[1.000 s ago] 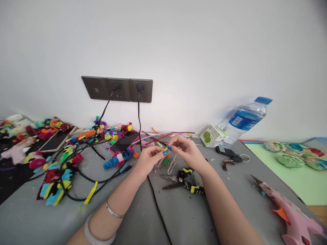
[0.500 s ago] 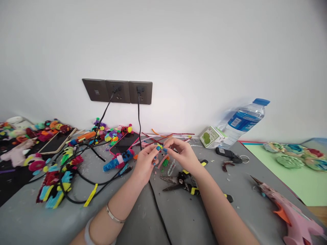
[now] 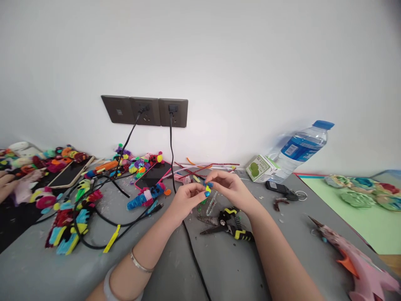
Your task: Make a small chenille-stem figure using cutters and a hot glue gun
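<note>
Pinched narrow, the left hand (image 3: 184,200) and right hand (image 3: 233,190) hold a small yellow piece (image 3: 208,189) between their fingertips, above the grey surface (image 3: 150,267) toward the middle of its back edge. Below lie a thin, clear, bumpy strand (image 3: 212,204) and a pair of pliers (image 3: 224,223), its dark metal tips parted, with a coiled spring and black-and-yellow grips. Dark red stems (image 3: 225,164) run along the back edge; a fuzzy blue-and-red figure (image 3: 138,201) lies left of the hands, a smooth pink glue gun (image 3: 365,269) toward the right edge.

By the back edge, right of the hands, a carton (image 3: 260,168) shows green fruit and "100%". The clear plastic bottle (image 3: 302,146) beside it wears a blue label, its lettering too small to read.

Fingers cover much of the yellow piece, so its shape is unclear. The right forearm hides the grip ends. Another person's hand (image 3: 6,186), at far left, is cut off; I cannot tell whether it holds anything.
</note>
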The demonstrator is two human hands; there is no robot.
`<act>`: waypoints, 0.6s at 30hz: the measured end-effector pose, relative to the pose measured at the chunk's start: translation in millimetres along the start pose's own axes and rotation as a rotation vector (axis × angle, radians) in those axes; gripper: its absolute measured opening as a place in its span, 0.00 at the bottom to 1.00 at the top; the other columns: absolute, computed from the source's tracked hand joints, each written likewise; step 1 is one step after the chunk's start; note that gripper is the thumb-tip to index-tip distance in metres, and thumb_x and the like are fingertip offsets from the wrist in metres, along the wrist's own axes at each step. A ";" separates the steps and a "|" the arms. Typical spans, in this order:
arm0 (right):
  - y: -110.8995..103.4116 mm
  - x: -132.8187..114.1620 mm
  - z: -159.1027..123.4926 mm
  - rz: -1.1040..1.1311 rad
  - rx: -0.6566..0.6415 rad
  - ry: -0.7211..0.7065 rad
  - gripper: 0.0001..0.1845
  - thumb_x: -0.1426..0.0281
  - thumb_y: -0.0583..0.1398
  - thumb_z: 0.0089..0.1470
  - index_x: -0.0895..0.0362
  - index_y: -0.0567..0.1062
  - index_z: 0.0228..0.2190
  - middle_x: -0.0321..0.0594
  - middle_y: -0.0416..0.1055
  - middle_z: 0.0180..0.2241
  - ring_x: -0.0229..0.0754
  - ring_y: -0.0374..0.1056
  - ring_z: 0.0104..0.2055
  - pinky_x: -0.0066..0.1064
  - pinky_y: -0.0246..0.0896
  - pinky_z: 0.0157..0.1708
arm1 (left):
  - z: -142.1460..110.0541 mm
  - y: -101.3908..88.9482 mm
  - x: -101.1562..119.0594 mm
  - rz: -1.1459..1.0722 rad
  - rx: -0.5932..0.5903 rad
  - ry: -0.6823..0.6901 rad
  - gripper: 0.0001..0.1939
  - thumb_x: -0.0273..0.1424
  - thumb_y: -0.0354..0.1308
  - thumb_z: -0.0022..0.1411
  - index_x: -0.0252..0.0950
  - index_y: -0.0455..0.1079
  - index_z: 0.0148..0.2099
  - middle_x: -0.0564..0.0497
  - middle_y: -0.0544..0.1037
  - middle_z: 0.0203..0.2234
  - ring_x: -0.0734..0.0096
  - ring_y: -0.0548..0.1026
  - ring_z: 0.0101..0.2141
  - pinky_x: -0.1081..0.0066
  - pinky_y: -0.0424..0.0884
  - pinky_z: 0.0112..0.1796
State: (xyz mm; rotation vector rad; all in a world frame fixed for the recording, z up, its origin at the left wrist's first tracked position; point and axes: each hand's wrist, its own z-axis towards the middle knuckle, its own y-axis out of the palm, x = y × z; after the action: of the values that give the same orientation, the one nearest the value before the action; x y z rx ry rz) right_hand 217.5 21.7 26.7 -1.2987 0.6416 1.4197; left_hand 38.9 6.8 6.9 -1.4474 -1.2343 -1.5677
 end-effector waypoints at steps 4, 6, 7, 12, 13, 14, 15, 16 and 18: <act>0.5 -0.5 0.4 0.003 -0.032 -0.022 0.10 0.62 0.60 0.58 0.56 0.75 0.34 0.40 0.71 0.32 0.41 0.66 0.34 0.33 0.63 0.34 | -0.9 0.4 -1.7 0.000 -0.020 -0.037 0.21 0.47 0.67 0.48 0.33 0.72 0.32 0.56 0.65 0.21 0.80 0.58 0.21 0.77 0.51 0.22; 0.1 -0.2 0.5 0.012 -0.036 -0.027 0.09 0.62 0.60 0.58 0.55 0.75 0.33 0.40 0.71 0.32 0.41 0.66 0.34 0.33 0.63 0.34 | 0.2 -0.8 -3.9 0.003 -0.021 -0.031 0.19 0.46 0.66 0.50 0.34 0.71 0.32 0.56 0.65 0.21 0.80 0.58 0.21 0.76 0.51 0.21; -0.1 0.1 0.4 0.015 -0.037 -0.027 0.09 0.62 0.60 0.58 0.55 0.74 0.33 0.39 0.71 0.32 0.41 0.66 0.34 0.33 0.63 0.35 | 0.9 -1.5 -4.8 -0.005 -0.020 -0.021 0.19 0.45 0.66 0.50 0.34 0.71 0.31 0.56 0.65 0.21 0.80 0.58 0.21 0.76 0.51 0.22; 1.3 0.4 0.4 0.024 -0.028 -0.046 0.08 0.63 0.60 0.59 0.55 0.73 0.33 0.38 0.69 0.31 0.40 0.65 0.33 0.33 0.63 0.35 | 3.1 -1.6 -3.2 -0.111 0.028 0.002 0.17 0.42 0.67 0.49 0.35 0.68 0.28 0.58 0.64 0.19 0.81 0.59 0.21 0.76 0.54 0.24; 2.1 0.0 0.7 0.019 -0.020 -0.054 0.08 0.63 0.60 0.59 0.55 0.73 0.33 0.38 0.69 0.31 0.41 0.65 0.33 0.33 0.62 0.35 | 3.1 -0.8 -1.9 -0.136 0.047 0.003 0.17 0.42 0.67 0.49 0.35 0.68 0.28 0.58 0.63 0.19 0.81 0.59 0.21 0.76 0.54 0.24; 3.1 -0.6 1.1 0.008 -0.009 -0.063 0.08 0.63 0.59 0.59 0.55 0.73 0.33 0.38 0.69 0.31 0.41 0.65 0.33 0.33 0.62 0.35 | 3.1 -0.1 -0.7 -0.160 0.070 0.009 0.17 0.41 0.68 0.48 0.34 0.68 0.28 0.58 0.64 0.20 0.81 0.58 0.21 0.76 0.54 0.24; 4.2 -1.3 1.6 -0.007 0.002 -0.073 0.08 0.64 0.59 0.59 0.55 0.73 0.33 0.38 0.68 0.31 0.41 0.65 0.34 0.33 0.62 0.35 | 3.1 0.6 0.3 -0.183 0.092 0.018 0.16 0.41 0.68 0.48 0.34 0.68 0.27 0.57 0.64 0.21 0.81 0.58 0.21 0.76 0.54 0.24; 5.4 -1.9 2.2 -0.027 0.015 -0.087 0.08 0.64 0.59 0.59 0.55 0.73 0.32 0.38 0.68 0.31 0.41 0.65 0.34 0.33 0.62 0.35 | 3.3 1.1 0.9 -0.209 0.110 0.026 0.16 0.40 0.68 0.47 0.34 0.68 0.27 0.57 0.64 0.22 0.82 0.58 0.21 0.76 0.54 0.24; 8.2 -2.5 3.6 -0.068 0.040 -0.124 0.07 0.65 0.60 0.58 0.55 0.73 0.31 0.39 0.69 0.31 0.42 0.65 0.35 0.34 0.61 0.37 | 4.0 1.5 0.9 -0.269 0.138 0.033 0.15 0.38 0.68 0.46 0.34 0.68 0.26 0.57 0.65 0.22 0.82 0.58 0.22 0.77 0.55 0.24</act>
State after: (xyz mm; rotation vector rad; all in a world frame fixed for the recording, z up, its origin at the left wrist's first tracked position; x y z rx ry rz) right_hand 208.3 21.7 27.9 -1.1806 0.5358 1.4122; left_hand 41.5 10.2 7.9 -1.2024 -1.5364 -1.6357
